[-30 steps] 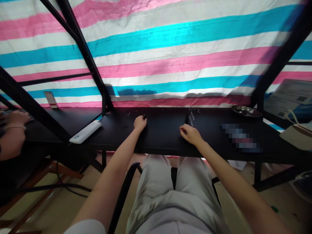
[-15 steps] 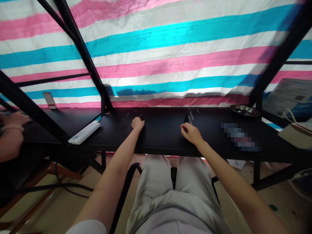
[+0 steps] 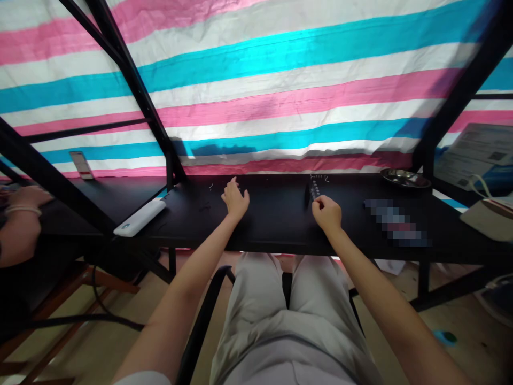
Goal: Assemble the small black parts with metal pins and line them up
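My left hand [image 3: 235,200] is over the black table, thumb apart and fingers stretched forward. Whether a small dark thing lies under its fingertips I cannot tell. To the right, my right hand [image 3: 327,212] has thumb and forefinger pinched at the near end of a string of clear beads [image 3: 315,188]. That string runs away from me, and its near end is hidden by the fingers. A dark narrow piece [image 3: 308,192] lies along its left side. Beyond it are a short row of tiny pale bits [image 3: 319,176] and a small curled white piece [image 3: 327,179].
A white oblong case [image 3: 140,218] lies left on the black table [image 3: 276,230]. At the right are a shiny metal dish [image 3: 405,178] and a blurred-out flat item [image 3: 396,223]. Black frame posts [image 3: 138,91] rise at both sides. Another person's hand [image 3: 30,196] is far left.
My left hand has opened from a closed grip and shifted slightly right. My right hand has moved right to the near end of the bead string.
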`<control>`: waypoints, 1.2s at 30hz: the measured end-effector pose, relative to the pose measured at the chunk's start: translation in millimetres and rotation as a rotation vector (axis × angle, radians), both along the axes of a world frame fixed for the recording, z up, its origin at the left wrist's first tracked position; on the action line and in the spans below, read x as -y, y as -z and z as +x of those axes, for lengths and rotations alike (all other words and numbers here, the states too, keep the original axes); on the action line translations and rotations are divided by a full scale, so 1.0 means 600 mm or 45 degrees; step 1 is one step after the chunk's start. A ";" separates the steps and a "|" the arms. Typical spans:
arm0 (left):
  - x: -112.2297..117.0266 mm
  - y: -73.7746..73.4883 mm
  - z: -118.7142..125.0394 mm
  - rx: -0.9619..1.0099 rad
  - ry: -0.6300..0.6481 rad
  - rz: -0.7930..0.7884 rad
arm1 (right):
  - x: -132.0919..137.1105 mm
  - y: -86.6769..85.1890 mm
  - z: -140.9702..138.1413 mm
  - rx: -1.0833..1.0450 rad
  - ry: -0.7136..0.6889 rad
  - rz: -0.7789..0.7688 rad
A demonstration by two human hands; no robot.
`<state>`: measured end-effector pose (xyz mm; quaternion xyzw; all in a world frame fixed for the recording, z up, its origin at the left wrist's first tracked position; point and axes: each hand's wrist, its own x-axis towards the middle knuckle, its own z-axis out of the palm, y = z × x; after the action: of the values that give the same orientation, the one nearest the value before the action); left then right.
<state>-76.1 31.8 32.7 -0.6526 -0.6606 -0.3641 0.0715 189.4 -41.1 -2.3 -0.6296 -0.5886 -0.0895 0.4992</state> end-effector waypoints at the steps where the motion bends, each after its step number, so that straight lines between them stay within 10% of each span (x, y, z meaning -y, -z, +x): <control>1: 0.011 -0.001 0.014 -0.060 0.076 0.049 | -0.001 0.000 0.004 -0.023 0.051 -0.004; 7: 0.031 0.010 0.053 -0.270 0.188 -0.025 | -0.004 0.002 0.015 -0.074 0.131 -0.072; 19: -0.087 0.006 -0.050 -0.398 0.199 -0.628 | -0.003 0.000 0.010 -0.096 0.076 -0.175; 30: -0.101 -0.011 -0.070 -0.821 0.424 -0.664 | -0.001 -0.003 0.009 -0.081 0.111 -0.301; 36: -0.114 -0.011 -0.100 -0.497 0.393 -0.594 | -0.001 -0.003 0.009 -0.052 0.109 -0.320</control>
<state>-136.0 100.0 39.5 -0.8010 -0.5935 -0.0780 -0.0107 194.7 -40.2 -0.4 -0.7135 -0.5574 -0.0234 0.4239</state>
